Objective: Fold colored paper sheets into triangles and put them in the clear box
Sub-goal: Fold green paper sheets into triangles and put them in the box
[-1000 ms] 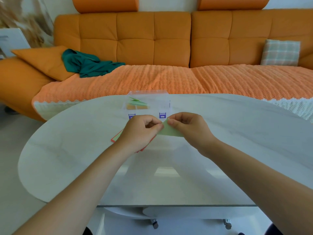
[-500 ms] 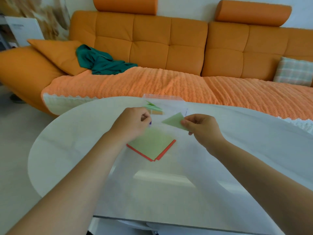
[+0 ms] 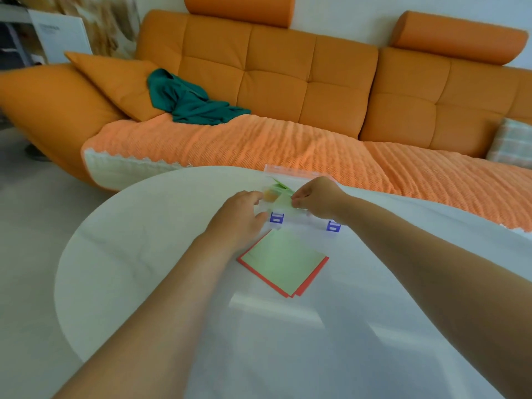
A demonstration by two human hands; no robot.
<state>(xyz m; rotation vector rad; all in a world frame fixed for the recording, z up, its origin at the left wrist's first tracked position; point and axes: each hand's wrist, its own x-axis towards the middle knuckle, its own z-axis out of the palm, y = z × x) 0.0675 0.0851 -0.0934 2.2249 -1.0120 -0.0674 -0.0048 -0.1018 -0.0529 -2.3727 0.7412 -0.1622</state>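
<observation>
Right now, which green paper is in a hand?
The folded green triangle, pinched by the right hand over the clear box; the green sheet lies flat on the table.

Open desk (image 3: 138,254) stretches left and near. The paper stack (image 3: 283,262) lies just before the clear box (image 3: 305,223); the left hand (image 3: 239,217) grips its left end, and the right hand (image 3: 316,200), pinching a green triangle (image 3: 283,201), crowds its top.

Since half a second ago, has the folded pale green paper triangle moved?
Yes. The right hand carried the triangle forward, away from the green-and-red paper stack, over the clear plastic box.
</observation>
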